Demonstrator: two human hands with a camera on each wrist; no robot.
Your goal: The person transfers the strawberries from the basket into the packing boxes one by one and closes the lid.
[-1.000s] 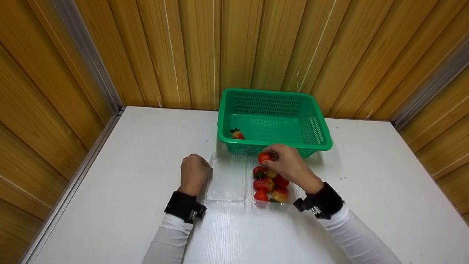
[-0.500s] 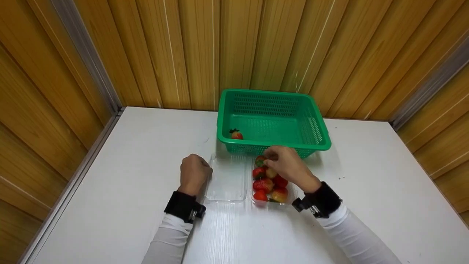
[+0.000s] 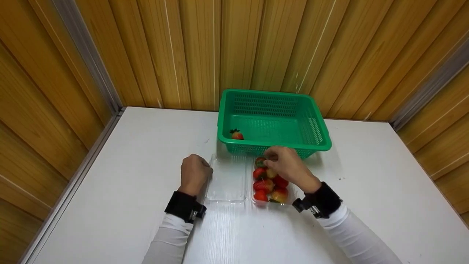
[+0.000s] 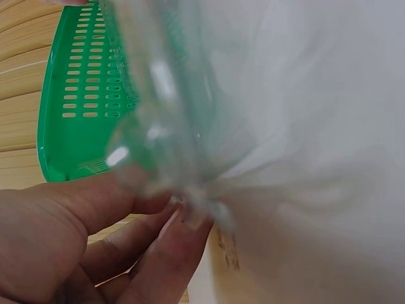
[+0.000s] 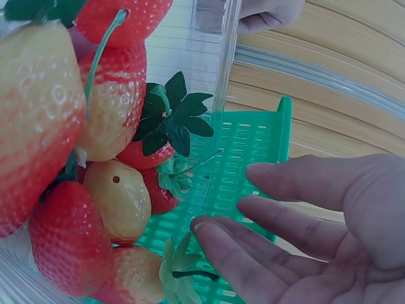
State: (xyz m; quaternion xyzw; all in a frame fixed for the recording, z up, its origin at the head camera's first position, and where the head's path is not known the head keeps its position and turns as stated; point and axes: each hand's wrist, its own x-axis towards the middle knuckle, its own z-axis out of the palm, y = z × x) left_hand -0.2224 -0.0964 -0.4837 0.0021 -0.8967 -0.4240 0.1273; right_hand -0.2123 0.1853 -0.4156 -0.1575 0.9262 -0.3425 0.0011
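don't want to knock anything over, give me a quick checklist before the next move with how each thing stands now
1. Left hand on lid: ok, pinching its edge.
2. Lid open: ok, lying flat to the left of the box.
3. Right hand free: ok, its fingers are spread apart with nothing held.
4. Fingers clear of the nearest leaf: cannot tell, they are very close.
5. Basket emptied: not ok, one strawberry lies in its near left corner.
6. Strawberries low enough for the lid: cannot tell.
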